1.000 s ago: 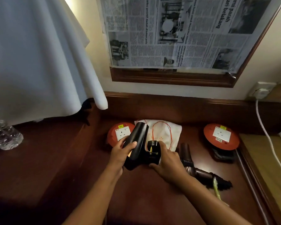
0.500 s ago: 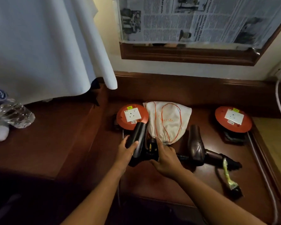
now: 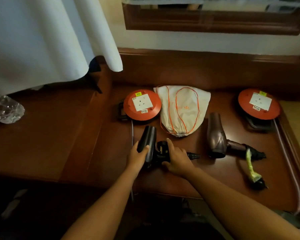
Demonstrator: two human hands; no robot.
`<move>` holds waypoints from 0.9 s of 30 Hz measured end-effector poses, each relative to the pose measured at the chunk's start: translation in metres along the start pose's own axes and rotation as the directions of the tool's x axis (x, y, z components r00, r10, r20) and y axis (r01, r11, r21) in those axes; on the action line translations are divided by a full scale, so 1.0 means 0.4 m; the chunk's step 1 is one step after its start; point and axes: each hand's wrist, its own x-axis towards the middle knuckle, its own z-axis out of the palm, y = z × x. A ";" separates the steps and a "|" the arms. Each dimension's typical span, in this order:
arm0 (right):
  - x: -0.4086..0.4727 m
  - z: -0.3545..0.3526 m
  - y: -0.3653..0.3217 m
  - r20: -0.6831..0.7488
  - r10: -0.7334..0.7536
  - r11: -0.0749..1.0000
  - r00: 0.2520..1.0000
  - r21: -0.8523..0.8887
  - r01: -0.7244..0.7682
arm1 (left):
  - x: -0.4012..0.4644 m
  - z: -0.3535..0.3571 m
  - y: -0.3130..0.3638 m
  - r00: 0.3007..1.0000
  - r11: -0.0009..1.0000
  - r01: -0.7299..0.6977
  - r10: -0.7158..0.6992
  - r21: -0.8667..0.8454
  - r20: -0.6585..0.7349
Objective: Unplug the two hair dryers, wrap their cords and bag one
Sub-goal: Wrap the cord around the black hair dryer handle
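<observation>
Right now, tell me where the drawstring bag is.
Head view: the white drawstring bag lies mid-desk, just right of the left orange socket reel, behind the black hair dryer.

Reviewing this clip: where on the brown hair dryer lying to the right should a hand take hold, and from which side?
Probably the handle of the brown hair dryer, from above on the near side. It juts right from the barrel, lying flat on the desk, slim enough to wrap fingers round. Its far end carries the bundled cord, so grip close to the barrel.
</observation>
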 end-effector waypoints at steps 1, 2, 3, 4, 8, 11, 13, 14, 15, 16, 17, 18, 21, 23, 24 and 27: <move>0.003 0.005 0.003 -0.002 0.006 1.000 1.000 0.010 -0.006 | 0.005 0.002 -0.004 1.000 1.000 0.000 0.000 0.006 0.002; 0.007 0.009 0.007 -0.002 0.010 1.000 1.000 0.018 -0.010 | 0.014 0.004 -0.013 1.000 1.000 0.007 -0.007 0.010 0.005; 0.012 0.014 0.011 -0.001 0.013 1.000 1.000 0.027 -0.013 | 0.022 0.005 -0.021 1.000 1.000 0.020 -0.020 0.016 0.012; 0.016 0.018 0.014 0.001 0.016 0.999 1.000 0.040 -0.016 | 0.031 0.006 -0.028 0.999 0.999 0.029 -0.029 0.023 0.016; 0.031 0.032 0.024 0.012 0.039 0.995 0.999 0.094 -0.040 | 0.059 0.011 -0.040 0.998 0.996 0.067 -0.068 0.059 0.007; 0.040 0.034 0.026 0.020 0.048 0.993 0.999 0.108 -0.050 | 0.059 0.010 -0.021 0.998 0.996 0.060 -0.060 0.063 -0.007; 0.045 0.036 0.026 0.022 0.047 0.993 0.999 0.112 -0.049 | 0.060 0.011 -0.015 0.998 0.997 0.055 -0.055 0.061 -0.010; 0.046 0.038 0.027 0.021 0.046 0.992 0.999 0.115 -0.048 | 0.063 0.012 -0.016 0.999 0.997 0.052 -0.052 0.057 -0.009; 0.048 0.041 0.028 0.020 0.047 0.991 0.999 0.122 -0.049 | 0.065 0.013 -0.015 0.999 0.997 0.052 -0.052 0.051 -0.007; 0.050 0.045 0.030 0.019 0.048 0.991 0.999 0.126 -0.050 | 0.068 0.015 -0.018 0.999 0.998 0.050 -0.050 0.045 -0.004; 0.051 0.049 0.031 0.020 0.052 0.990 0.998 0.129 -0.054 | 0.069 0.017 -0.019 0.999 0.998 0.053 -0.053 0.043 -0.001; 0.053 0.053 0.032 0.022 0.058 0.989 0.998 0.133 -0.061 | 0.072 0.020 -0.022 0.999 0.998 0.054 -0.054 0.041 0.001; 0.056 0.064 0.035 0.031 0.091 0.984 0.995 0.149 -0.094 | 0.077 0.027 -0.021 0.998 0.997 0.063 -0.063 0.035 -0.004; 0.058 0.069 0.037 0.031 0.098 0.983 0.995 0.156 -0.101 | 0.081 0.031 -0.014 0.998 0.997 0.062 -0.061 0.036 -0.018; 0.060 0.069 0.037 0.032 0.099 0.981 0.995 0.162 -0.103 | 0.083 0.033 -0.012 0.998 0.997 0.063 -0.062 0.034 -0.020; 0.068 0.066 0.034 0.066 0.116 0.981 0.991 0.151 -0.125 | 0.091 0.035 -0.009 0.998 0.998 0.053 -0.052 0.045 -0.025</move>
